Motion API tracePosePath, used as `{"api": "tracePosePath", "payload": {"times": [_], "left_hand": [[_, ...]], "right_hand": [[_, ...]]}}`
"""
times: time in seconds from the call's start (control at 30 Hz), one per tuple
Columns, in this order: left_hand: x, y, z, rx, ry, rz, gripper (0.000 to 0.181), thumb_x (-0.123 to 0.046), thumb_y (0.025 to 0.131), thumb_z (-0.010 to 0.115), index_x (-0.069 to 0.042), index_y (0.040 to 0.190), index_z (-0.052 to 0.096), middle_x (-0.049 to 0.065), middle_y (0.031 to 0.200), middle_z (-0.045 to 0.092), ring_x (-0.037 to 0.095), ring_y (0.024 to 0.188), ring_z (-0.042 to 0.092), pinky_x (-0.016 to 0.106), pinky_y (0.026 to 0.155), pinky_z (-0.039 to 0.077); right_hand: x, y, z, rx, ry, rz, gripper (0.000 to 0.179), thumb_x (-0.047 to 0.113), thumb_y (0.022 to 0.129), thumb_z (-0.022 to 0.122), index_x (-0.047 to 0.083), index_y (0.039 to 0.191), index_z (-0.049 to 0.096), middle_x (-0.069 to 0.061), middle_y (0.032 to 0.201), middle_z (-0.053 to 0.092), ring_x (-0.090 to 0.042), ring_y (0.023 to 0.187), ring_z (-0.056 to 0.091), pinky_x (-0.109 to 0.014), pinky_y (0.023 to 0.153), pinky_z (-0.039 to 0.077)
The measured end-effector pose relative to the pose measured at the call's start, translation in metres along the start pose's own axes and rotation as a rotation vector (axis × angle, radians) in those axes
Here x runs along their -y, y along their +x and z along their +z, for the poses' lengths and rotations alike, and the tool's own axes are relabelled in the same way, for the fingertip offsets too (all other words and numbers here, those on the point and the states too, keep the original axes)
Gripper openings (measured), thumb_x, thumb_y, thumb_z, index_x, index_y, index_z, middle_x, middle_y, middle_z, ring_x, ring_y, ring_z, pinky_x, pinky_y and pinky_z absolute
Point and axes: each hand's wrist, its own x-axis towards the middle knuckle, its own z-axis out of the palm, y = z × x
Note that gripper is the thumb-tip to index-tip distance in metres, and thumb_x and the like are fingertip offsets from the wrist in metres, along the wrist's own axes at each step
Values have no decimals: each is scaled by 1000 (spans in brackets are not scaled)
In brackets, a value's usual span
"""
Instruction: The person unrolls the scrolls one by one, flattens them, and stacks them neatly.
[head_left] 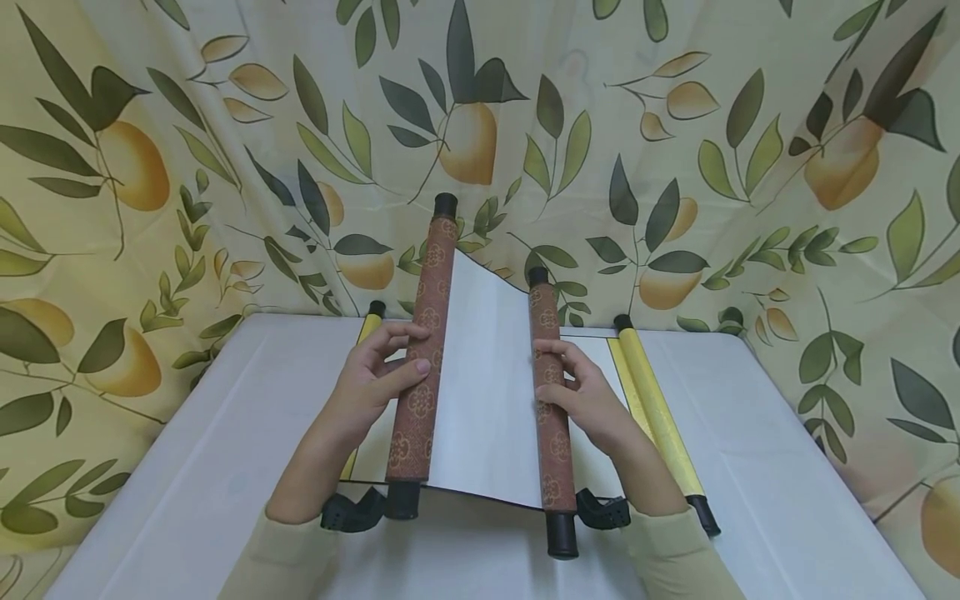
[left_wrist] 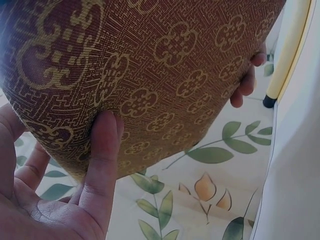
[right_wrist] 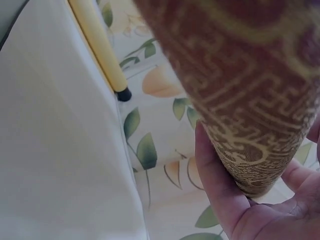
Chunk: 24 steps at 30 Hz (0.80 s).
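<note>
Two hands (head_left: 369,377) (head_left: 592,398), fingers (head_left: 397,330) clamped on red scroll (head_left: 487,392), lower edge (head_left: 483,497) apparently raised above table (head_left: 757,467)

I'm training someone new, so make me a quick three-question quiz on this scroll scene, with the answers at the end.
1. Choose one: the lower scroll, on the table, has rolls that are A) blue, B) yellow, C) green.

2. True or false: the left hand and right hand both hold the red scroll.

3. Fill in: the end caps of the red scroll are ____.

Key: 1. B; 2. true; 3. black.
</note>
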Motion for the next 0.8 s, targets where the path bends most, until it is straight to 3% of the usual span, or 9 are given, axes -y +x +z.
{"api": "tracePosePath", "payload": {"times": [0.8], "left_hand": [[-1, 0, -3, 6, -9, 35, 38, -8, 95, 64, -7, 131, 51, 14, 132, 48, 23, 97, 66, 34, 81, 57]], "right_hand": [[0, 0, -1, -4, -17, 3, 58, 2, 92, 59, 13, 146, 41, -18, 152, 29, -41, 123, 49, -42, 87, 54]]}}
